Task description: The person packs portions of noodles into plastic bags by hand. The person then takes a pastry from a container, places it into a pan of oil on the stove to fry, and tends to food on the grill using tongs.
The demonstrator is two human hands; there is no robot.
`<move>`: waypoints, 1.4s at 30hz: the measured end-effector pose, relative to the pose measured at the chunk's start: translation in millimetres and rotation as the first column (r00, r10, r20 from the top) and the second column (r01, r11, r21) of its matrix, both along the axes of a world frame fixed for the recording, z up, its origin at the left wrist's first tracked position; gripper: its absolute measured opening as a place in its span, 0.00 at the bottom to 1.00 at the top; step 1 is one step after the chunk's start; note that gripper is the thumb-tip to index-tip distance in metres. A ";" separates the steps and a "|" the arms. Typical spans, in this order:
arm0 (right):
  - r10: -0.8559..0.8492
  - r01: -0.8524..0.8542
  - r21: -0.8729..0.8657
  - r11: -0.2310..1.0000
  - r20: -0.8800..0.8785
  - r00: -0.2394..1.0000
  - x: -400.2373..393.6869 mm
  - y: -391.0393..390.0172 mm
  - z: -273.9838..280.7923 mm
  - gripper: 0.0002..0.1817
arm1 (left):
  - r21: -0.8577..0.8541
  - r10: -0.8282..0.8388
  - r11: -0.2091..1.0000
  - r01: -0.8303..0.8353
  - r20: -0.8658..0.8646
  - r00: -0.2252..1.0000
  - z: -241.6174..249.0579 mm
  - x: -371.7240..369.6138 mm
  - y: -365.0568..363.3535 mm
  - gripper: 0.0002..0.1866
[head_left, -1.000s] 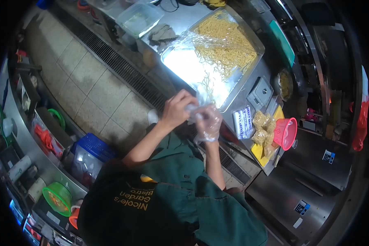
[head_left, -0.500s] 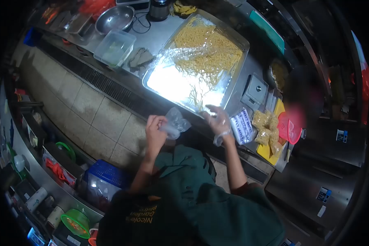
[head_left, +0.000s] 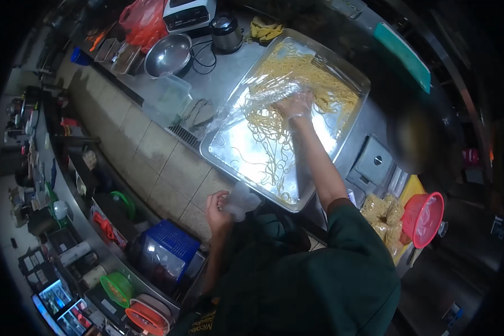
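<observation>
My left hand [head_left: 215,208] is closed around a small clear plastic bag [head_left: 242,201], just off the near edge of a large metal tray [head_left: 246,180]. Yellow noodles [head_left: 330,98] cover the far part of this tray, with loose strands trailing toward me. Clear plastic film [head_left: 274,95] lies crumpled over some of them. Wearing a clear plastic glove, my right hand [head_left: 298,105] reaches into the middle of the noodles beside the film. Its fingers are hidden among the noodles and film, so their grip does not show.
Bagged noodle portions [head_left: 382,213] and a pink basket [head_left: 423,219] lie right of the tray, near a grey scale [head_left: 371,162]. Left of it are a clear plastic container [head_left: 171,98], a grey cloth [head_left: 199,113] and a metal bowl [head_left: 169,55]. A blue basket [head_left: 171,241] stands behind left.
My right hand has moved from the tray's near edge forward into the noodles. My left hand still holds the bag near the tray. The view has shifted.
</observation>
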State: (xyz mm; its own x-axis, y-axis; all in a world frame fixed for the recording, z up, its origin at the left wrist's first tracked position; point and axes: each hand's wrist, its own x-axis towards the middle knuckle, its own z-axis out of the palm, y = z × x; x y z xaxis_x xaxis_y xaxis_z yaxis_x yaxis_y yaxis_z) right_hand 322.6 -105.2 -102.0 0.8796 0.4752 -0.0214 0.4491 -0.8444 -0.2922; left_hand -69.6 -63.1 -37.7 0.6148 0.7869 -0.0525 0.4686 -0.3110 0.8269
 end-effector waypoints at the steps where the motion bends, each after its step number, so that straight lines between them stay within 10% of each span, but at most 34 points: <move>1: -0.013 0.011 -0.012 1.000 -0.135 0.991 2.3 8.1 14.8 0.55 | 0.006 -0.013 1.000 0.014 -0.051 0.999 -5.0 3.8 -0.8 0.21; 5: -0.034 0.029 0.049 0.998 0.112 0.993 25.8 21.8 -25.0 0.37 | -0.176 0.163 0.971 -0.160 0.005 0.987 -8.9 30.4 -20.5 0.30; 13: 0.130 -0.136 -0.014 0.991 -0.213 0.968 11.4 -39.3 24.1 0.22 | -0.101 0.010 0.995 -0.007 0.027 1.000 -25.3 63.8 -30.9 0.35; 19: 0.232 -0.220 0.072 0.973 -0.302 0.925 -40.1 -91.2 20.4 0.18 | -0.083 -0.005 0.997 0.005 0.001 1.000 -2.7 86.2 -32.5 0.37; 23: 0.187 -0.060 0.469 0.881 -0.230 0.955 -80.2 -131.5 34.2 0.22 | -0.070 -0.051 0.996 0.050 -0.008 0.999 -9.3 81.9 -28.9 0.33; 27: 0.124 0.170 0.429 0.887 -0.575 0.809 -90.7 -143.7 76.7 0.26 | -0.007 -0.098 0.995 0.098 0.001 0.995 -10.2 81.6 -23.2 0.25; 33: 0.305 -0.214 0.528 0.822 -0.091 0.948 -99.2 -142.1 127.0 0.20 | 0.057 -0.096 0.994 0.089 0.130 0.987 1.1 79.1 -2.2 0.26; 42: 0.321 -0.311 0.348 0.884 0.030 0.947 -110.8 -97.8 284.8 0.19 | -0.016 -0.083 0.996 0.088 0.194 0.977 4.0 60.5 46.6 0.28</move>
State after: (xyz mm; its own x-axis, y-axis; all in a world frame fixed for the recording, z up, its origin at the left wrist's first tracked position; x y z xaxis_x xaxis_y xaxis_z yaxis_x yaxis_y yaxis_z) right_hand 211.8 -203.0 182.7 0.6831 0.7097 0.1722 0.6628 -0.5036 -0.5542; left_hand -9.1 -16.5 -33.8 0.6801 0.7310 0.0557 0.2717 -0.3218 0.9070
